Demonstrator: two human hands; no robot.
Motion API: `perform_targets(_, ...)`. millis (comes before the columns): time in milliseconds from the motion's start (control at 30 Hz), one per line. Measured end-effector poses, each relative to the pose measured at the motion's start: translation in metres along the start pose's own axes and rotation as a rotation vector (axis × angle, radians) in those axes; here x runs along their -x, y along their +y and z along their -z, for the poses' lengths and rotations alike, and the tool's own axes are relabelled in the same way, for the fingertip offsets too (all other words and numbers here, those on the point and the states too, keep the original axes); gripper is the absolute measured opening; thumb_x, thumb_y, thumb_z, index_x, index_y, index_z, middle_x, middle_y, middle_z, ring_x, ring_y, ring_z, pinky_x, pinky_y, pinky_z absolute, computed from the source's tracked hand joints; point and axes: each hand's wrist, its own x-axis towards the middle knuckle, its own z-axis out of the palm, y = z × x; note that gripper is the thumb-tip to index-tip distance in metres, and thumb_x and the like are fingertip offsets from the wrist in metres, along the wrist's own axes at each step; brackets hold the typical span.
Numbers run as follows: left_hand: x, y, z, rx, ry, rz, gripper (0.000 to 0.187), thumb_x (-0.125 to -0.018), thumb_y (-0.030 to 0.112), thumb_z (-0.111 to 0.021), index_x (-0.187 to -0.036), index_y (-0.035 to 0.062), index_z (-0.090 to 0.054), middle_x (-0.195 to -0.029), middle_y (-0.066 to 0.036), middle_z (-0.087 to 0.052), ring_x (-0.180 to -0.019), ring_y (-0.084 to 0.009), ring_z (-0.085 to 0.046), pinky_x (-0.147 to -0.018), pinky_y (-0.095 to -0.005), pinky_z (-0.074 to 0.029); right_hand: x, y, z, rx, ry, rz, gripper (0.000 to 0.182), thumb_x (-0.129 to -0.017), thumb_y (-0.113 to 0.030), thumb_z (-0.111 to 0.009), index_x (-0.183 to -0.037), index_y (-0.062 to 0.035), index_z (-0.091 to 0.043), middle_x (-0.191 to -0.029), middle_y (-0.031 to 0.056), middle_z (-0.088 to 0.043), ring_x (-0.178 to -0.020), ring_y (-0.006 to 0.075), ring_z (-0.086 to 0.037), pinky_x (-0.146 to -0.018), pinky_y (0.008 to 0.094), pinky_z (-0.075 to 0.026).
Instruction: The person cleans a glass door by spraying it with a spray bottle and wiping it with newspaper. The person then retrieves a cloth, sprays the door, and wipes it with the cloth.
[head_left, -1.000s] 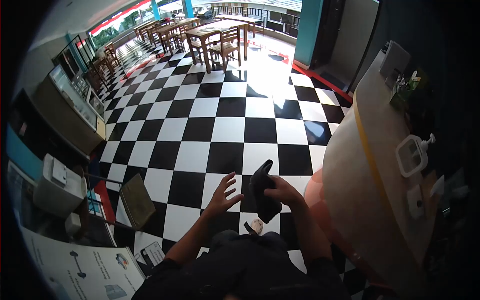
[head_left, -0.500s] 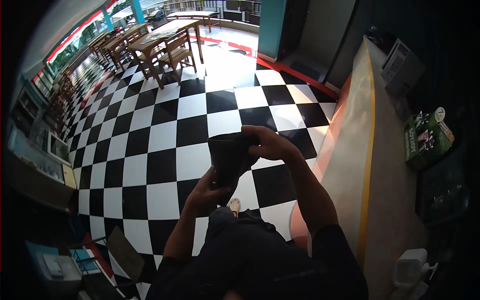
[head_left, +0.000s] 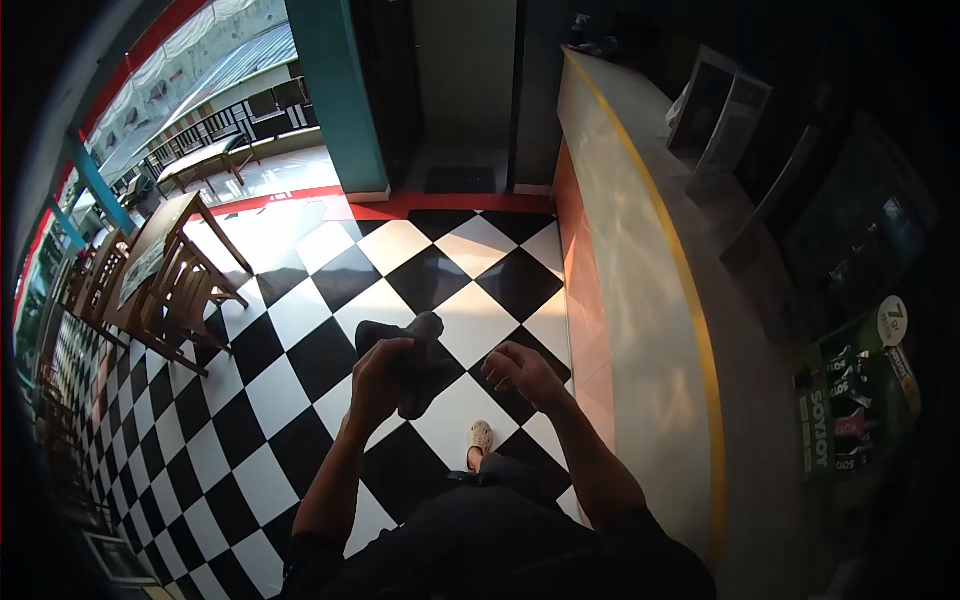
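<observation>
My left hand (head_left: 376, 385) is closed round a dark, soft thing (head_left: 425, 365) that looks like a bunched cloth, held out in front of my body. Its ends stick out above and below my fingers, and its exact kind is hard to make out. To the right of it, apart from the cloth, is my right hand (head_left: 523, 374), its fingers loosely bent and nothing seen in them. Below the hands, a beige clog (head_left: 480, 437) on my foot shows on the chequered floor (head_left: 270, 390).
On my right runs a long counter (head_left: 640, 290) with a yellow edge, bearing a green snack display box (head_left: 850, 400) and framed stands (head_left: 720, 120). Wooden tables and chairs (head_left: 185, 290) stand at the left. Ahead are a teal pillar (head_left: 345, 100) and a doorway (head_left: 465, 90).
My view has turned to the right, towards the doorway and counter. My right hand has let go of the dark cloth, which is now bunched up in my left hand.
</observation>
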Motion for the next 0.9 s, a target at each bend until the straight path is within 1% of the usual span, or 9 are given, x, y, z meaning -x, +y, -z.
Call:
perform_targets(33,-0.033,-0.006,-0.005,-0.02,-0.028,0.119,0.044,-0.069,-0.011,-0.071,-0.11,0.004,-0.065,-0.097,-0.012,-0.07,-0.092,-0.0239,-0.071,-0.074,-0.0324,-0.056,-0.039,-0.003,-0.003,-0.049,-0.039,-0.08,0.04,-0.102,-0.041,-0.053,-0.107,-0.002,-0.063,-0.093,0.0053,-0.067,-0.085,0.0133,-0.064,-0.075,0.0307,-0.053)
perform_targets(133,-0.117,-0.053,-0.027,-0.121,-0.141,0.013,0.041,-0.063,-0.012,-0.07,-0.1,0.0044,-0.063,-0.085,-0.011,-0.066,-0.082,-0.0256,-0.07,-0.069,-0.0342,-0.055,-0.149,-0.003,-0.005,-0.471,-0.291,-0.294,0.065,-0.099,-0.063,-0.044,-0.128,-0.0046,-0.054,-0.118,0.0112,-0.062,-0.101,0.0195,-0.063,-0.084,0.0366,-0.053)
perform_targets(167,-0.142,-0.066,-0.037,-0.202,-0.169,-0.013,0.034,-0.063,-0.008,-0.072,-0.092,0.0046,-0.059,-0.081,-0.01,-0.062,-0.076,-0.0275,-0.067,-0.065,-0.0367,-0.052,-0.182,-0.005,-0.001,-0.576,-0.318,-0.282,0.067,-0.098,-0.063,-0.046,-0.129,-0.0045,-0.052,-0.118,0.011,-0.062,-0.102,0.0199,-0.063,-0.086,0.0373,-0.054)
perform_targets(300,-0.239,-0.121,-0.078,-0.165,-0.16,0.018,0.031,-0.065,-0.003,-0.074,-0.09,0.0061,-0.059,-0.082,-0.011,-0.062,-0.077,-0.0323,-0.066,-0.065,-0.0388,-0.05,-0.306,-0.005,0.029,-0.851,-0.267,-0.282,0.067,-0.097,-0.061,-0.05,-0.132,-0.0033,-0.048,-0.114,0.0106,-0.062,-0.101,0.0192,-0.064,-0.085,0.0366,-0.056)
perform_targets(433,-0.358,-0.171,-0.115,-0.195,-0.132,0.017,0.035,-0.064,-0.001,-0.079,-0.094,0.0039,-0.061,-0.087,-0.013,-0.064,-0.086,-0.0339,-0.066,-0.076,-0.0423,-0.053,-0.423,-0.035,0.098,-0.682,0.029,-0.236,0.047,-0.104,-0.045,-0.048,-0.126,-0.0039,-0.053,-0.108,0.0082,-0.063,-0.093,0.0144,-0.065,-0.079,0.028,-0.055)
perform_targets(533,-0.458,-0.241,-0.152,-0.097,-0.18,-0.205,0.038,-0.064,0.002,-0.082,-0.097,0.0021,-0.063,-0.09,-0.014,-0.066,-0.088,-0.0333,-0.066,-0.077,-0.0419,-0.054,-0.502,-0.058,0.168,-0.611,0.142,-0.063,0.047,-0.103,-0.045,-0.05,-0.123,-0.0024,-0.054,-0.098,0.0048,-0.064,-0.083,0.0123,-0.065,-0.073,0.028,-0.054)
perform_targets(600,-0.525,-0.288,-0.178,-0.011,-0.369,-0.211,0.035,-0.068,0.006,-0.084,-0.098,0.0019,-0.066,-0.092,-0.012,-0.069,-0.083,-0.0292,-0.069,-0.073,-0.0373,-0.056,-0.553,-0.061,0.22,-0.565,0.234,-0.034,0.043,-0.103,-0.043,-0.052,-0.119,-0.0024,-0.056,-0.097,0.0034,-0.063,-0.08,0.0111,-0.064,-0.071,0.0272,-0.053)
perform_targets(733,-0.696,-0.314,-0.237,0.505,-0.937,-0.134,0.026,-0.086,0.017,-0.078,-0.104,0.0012,-0.069,-0.098,-0.009,-0.072,-0.088,-0.0193,-0.072,-0.077,-0.0326,-0.057,-0.631,-0.08,0.316,-0.662,0.557,0.153,0.05,-0.099,-0.039,-0.06,-0.127,0.003,-0.056,-0.11,0.0103,-0.065,-0.097,0.0161,-0.066,-0.082,0.0298,-0.056)
perform_targets(900,-0.918,-0.364,-0.357,0.56,-0.842,-0.122,0.035,-0.1,0.033,-0.06,-0.11,0.0001,-0.066,-0.098,-0.012,-0.071,-0.094,-0.0185,-0.068,-0.083,-0.0339,-0.052,-0.7,-0.094,0.422,-0.758,0.712,0.257,0.053,-0.1,-0.034,-0.06,-0.133,0.0059,-0.052,-0.122,0.0159,-0.064,-0.107,0.0223,-0.066,-0.092,0.0337,-0.055)
